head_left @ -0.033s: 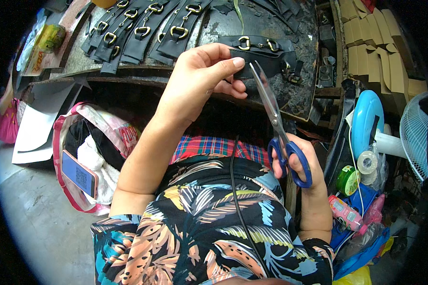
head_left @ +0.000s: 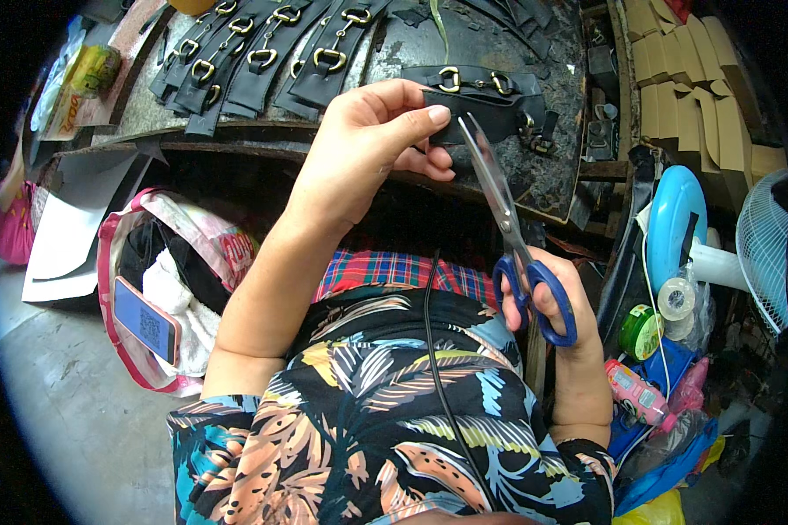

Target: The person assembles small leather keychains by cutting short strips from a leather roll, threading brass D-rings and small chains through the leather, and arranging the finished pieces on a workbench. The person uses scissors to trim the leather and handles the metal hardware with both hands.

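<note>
My left hand (head_left: 378, 138) is raised over the table's front edge, thumb and forefinger pinched together. What they pinch is hidden or too small to make out. Just behind the thumb lies a black leather strap (head_left: 481, 115) with brass horsebit fittings (head_left: 473, 84). My right hand (head_left: 569, 306) has its fingers through the dark blue handles of a pair of scissors (head_left: 502, 197). The blades point up and away, slightly parted, their tips close to my left thumb and in front of the strap.
Several black straps with brass bits (head_left: 263, 58) lie at the table's back left. Right of the table are tan cardboard pieces (head_left: 700, 114), a fan (head_left: 766, 249) and a pink bottle (head_left: 636, 394). A bag (head_left: 112, 306) with a phone (head_left: 147, 322) stands at the left. A cable (head_left: 435, 350) crosses my shirt.
</note>
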{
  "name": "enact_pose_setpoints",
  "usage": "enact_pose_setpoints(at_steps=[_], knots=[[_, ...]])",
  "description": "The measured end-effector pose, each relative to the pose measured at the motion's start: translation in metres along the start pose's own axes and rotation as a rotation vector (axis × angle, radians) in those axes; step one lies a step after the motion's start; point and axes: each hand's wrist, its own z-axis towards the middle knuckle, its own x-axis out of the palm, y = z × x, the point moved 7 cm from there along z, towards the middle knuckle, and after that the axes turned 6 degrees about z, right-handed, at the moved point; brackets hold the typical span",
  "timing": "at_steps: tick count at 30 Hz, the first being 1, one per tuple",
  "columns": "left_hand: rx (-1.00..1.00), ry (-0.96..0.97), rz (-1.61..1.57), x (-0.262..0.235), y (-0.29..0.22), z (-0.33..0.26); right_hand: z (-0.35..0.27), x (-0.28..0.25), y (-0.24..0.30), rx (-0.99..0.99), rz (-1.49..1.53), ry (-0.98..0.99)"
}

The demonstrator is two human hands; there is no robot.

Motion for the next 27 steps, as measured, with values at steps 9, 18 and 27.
enact_pose_setpoints(at_steps=[9, 18, 27], knots=[[-0.005, -0.009, -0.025, -0.001, 0.0, 0.005, 0.004, -0.001, -0.004, -0.024, 0.023, -0.054], [-0.017, 0.002, -0.082, 0.002, 0.003, 0.006, 0.005, 0.005, -0.013, -0.036, -0.079, -0.205], [0.04, -0.055, -0.022, 0.0, 0.003, 0.005, 0.013, 0.007, -0.02, -0.036, 0.026, -0.184]])
